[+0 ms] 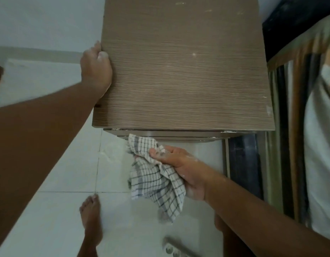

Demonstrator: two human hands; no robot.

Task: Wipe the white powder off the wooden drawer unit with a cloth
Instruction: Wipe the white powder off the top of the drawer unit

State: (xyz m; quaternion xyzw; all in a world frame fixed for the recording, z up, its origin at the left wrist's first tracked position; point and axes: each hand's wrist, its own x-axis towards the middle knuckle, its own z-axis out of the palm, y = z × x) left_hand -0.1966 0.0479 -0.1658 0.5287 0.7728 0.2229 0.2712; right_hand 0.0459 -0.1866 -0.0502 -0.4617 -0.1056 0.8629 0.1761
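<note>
The wooden drawer unit fills the upper middle, seen from above. Its brown top carries faint white specks near the far right and the right edge, and bits of white powder sit along the drawer fronts under the front lip. My left hand grips the unit's left edge, thumb on top. My right hand, dusted with powder, holds a bunched white cloth with a grey check in front of the drawers. The cloth's upper corner touches the drawer front just below the top.
White floor tiles lie below, with a patch of spilled powder near the unit's front left. My bare foot stands on the tiles. A bed with striped bedding is close on the right. A white power strip lies at the bottom.
</note>
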